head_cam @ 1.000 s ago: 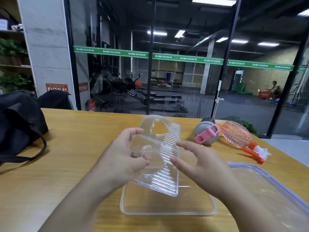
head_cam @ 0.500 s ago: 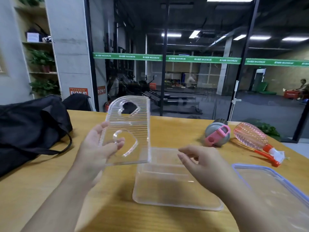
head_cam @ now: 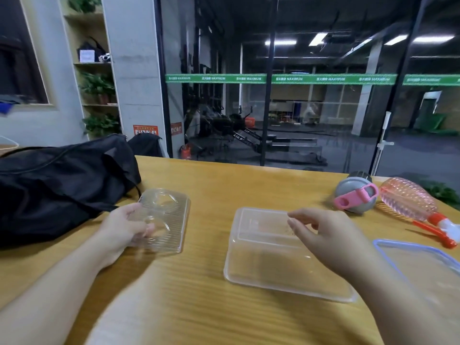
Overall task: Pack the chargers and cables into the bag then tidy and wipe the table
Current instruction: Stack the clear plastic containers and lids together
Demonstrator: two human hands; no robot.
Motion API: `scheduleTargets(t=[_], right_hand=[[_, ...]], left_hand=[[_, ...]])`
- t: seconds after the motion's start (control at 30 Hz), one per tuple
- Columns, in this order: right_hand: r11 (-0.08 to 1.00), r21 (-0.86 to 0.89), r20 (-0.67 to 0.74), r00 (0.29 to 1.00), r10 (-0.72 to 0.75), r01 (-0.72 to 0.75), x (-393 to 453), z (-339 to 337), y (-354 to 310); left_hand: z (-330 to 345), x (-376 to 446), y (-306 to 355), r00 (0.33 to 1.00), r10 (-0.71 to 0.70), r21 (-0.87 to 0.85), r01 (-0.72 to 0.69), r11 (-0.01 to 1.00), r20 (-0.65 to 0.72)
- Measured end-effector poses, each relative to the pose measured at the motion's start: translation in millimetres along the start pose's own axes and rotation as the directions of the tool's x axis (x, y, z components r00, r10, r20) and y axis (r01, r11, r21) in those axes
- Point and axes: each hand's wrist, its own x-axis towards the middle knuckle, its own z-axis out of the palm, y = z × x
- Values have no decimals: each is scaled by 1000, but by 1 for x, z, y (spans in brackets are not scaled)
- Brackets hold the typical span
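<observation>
Right now left hand (head_cam: 124, 226) fingers are pinched on the near-left corner of the ribbed clear insert (head_cam: 164, 220), thumb on top; insert lies flat or nearly so on the table (head_cam: 224, 185), can't tell if fully down. Right hand (head_cam: 326, 235) is empty, fingers loosely curled and apart, hovering over the far-right part of the clear tray (head_cam: 281, 255), not touching as far as I can tell. Insert's long axis runs away from the person, slightly tilted right. Black bag (head_cam: 57, 185) sits left of and beyond the left-hand fingers, just beside the insert's far-left corner; left hand is clearly the nearer one. Opening of the bag not visible. No chargers or cables visible. Blue-rimmed lid (head_cam: 423, 265) near right edge; grey-pink bottle (head_cam: 356, 195) and pink spray bottle (head_cam: 413, 202) lie far right. Likely next: clear the plastic pieces, judged only.
</observation>
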Motion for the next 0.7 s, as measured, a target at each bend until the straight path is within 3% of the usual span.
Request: scheduleTargets(t=[0.07, 0.13, 0.2, 0.3, 0.47, 0.6, 0.7], right_hand=[[1000, 3, 4, 1000, -1, 1, 0, 0, 0], [1000, 0, 2, 1000, -6, 6, 0, 0, 1], [1000, -2, 1, 1000, -8, 8, 0, 1, 0], [1000, -10, 0, 1000, -11, 11, 0, 1, 1], [1000, -17, -3, 1000, -14, 14, 0, 1, 0], [1000, -6, -3, 1000, -9, 9, -1, 1, -1], [1000, 6, -7, 1000, -9, 9, -1, 1, 0]], left_hand=[[-3, 6, -1, 1000, 7, 117, -5, 993, -17], [-5, 9, 1, 996, 63, 347, -36, 937, -66], [-11, 12, 3, 988, 125, 581, -50, 812, -89], [-20, 21, 0, 988, 148, 766, -57, 640, -51], [-10, 20, 3, 970, 229, 819, -65, 570, -83], [11, 18, 0, 957, 288, 788, -202, 581, 33], [29, 17, -5, 951, 289, 863, -238, 447, 112]])
